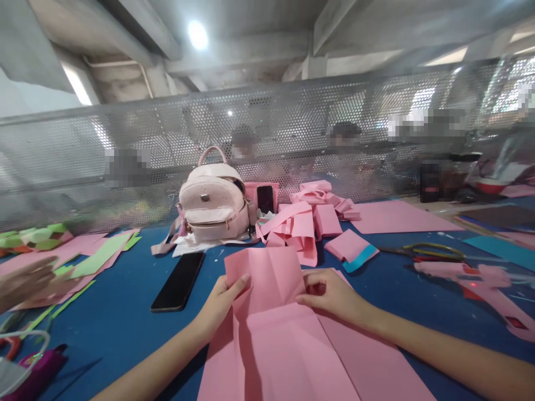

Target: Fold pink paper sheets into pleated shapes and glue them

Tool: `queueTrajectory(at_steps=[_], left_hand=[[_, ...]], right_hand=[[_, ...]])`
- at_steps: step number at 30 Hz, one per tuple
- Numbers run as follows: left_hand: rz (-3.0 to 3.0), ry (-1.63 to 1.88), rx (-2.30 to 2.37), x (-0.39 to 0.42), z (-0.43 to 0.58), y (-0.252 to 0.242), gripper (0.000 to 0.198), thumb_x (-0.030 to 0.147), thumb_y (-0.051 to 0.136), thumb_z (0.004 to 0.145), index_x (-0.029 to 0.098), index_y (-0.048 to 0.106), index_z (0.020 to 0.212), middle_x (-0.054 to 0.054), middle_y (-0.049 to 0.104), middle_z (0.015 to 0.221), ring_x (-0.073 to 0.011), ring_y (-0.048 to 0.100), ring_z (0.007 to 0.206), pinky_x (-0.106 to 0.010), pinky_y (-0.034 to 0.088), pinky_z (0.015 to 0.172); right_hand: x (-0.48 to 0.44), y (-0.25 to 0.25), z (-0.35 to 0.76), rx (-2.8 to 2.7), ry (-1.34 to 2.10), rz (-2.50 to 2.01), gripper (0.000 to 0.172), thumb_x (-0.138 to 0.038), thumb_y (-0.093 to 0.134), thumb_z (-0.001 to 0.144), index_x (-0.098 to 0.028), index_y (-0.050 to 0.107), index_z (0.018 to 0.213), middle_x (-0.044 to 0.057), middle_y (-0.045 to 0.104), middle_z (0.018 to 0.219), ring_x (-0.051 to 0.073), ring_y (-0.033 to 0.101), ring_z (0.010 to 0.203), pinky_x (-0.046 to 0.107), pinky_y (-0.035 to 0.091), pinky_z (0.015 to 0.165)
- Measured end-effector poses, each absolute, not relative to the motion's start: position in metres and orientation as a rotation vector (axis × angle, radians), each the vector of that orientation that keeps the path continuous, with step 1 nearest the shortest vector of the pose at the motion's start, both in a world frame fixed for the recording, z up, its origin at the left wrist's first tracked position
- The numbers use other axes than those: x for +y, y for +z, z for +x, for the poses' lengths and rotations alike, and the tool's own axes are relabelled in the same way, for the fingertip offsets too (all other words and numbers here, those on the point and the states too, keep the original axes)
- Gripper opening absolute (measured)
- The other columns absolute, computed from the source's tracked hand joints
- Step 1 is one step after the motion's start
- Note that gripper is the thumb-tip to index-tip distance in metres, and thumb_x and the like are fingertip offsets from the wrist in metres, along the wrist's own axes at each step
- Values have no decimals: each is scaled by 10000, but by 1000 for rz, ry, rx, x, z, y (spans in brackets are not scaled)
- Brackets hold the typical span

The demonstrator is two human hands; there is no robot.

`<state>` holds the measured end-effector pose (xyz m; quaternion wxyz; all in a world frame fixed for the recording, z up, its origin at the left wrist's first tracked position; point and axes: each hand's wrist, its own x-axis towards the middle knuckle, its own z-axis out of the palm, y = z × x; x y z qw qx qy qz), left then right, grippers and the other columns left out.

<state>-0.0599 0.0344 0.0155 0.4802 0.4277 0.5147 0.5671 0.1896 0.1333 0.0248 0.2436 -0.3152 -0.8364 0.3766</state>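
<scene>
Head view: a creased pink sheet (284,340) held by both hands above a blue tabletop (125,317).
The left hand (223,298) pinches the sheet's left edge between thumb and fingers; the right hand (332,295) pinches its right edge, fingers curled. Another pink sheet (376,362) lies underneath, toward the right. Beyond are a dark phone (178,282), folded pink pieces (298,225) and a pale backpack (215,211); scissors (434,252) and a pink glue gun (480,281) lie right.
</scene>
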Motion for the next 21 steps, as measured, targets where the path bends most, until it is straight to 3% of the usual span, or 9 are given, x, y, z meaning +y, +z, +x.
queueTrajectory(at_steps=[5, 13, 17, 19, 21], left_hand=[[974, 1402, 1279, 32, -58, 12, 421, 542, 794, 740, 135, 749, 839, -68, 755, 808, -259, 716, 809, -309, 561, 740], [986, 1248, 1124, 28, -60, 35, 411, 480, 835, 716, 162, 761, 967, -108, 760, 1090, -299, 704, 1034, -346, 554, 884], [967, 1049, 1114, 24, -74, 57, 441, 419, 906, 624, 169, 780, 964, -141, 770, 1058, -333, 723, 1000, -377, 579, 835], [993, 996, 1108, 24, -79, 66, 535, 413, 908, 625, 198, 760, 1092, -148, 749, 1136, -357, 697, 1076, -395, 578, 853], [1134, 990, 1094, 25, -79, 72, 682, 408, 864, 701, 269, 631, 1327, -135, 653, 1336, -359, 626, 1209, -412, 553, 926]], right_hand=[[126, 26, 187, -2291, 1005, -881, 227, -305, 689, 751, -176, 600, 586, 6, 572, 643, 159, 475, 624, 274, 340, 576], [131, 29, 186, -2310, 1068, -880, 375, -461, 566, 881, -189, 481, 638, -31, 425, 640, 129, 392, 613, 255, 276, 550], [145, 49, 192, -2446, 1161, -826, 401, -479, 570, 871, -214, 389, 632, -64, 360, 566, 103, 352, 521, 245, 233, 494], [153, 62, 196, -2537, 1223, -793, 392, -466, 570, 871, -214, 391, 630, -72, 369, 542, 91, 346, 485, 239, 233, 475], [160, 73, 201, -2631, 1270, -763, 383, -438, 593, 850, -206, 404, 611, -74, 377, 535, 82, 341, 487, 234, 235, 480]])
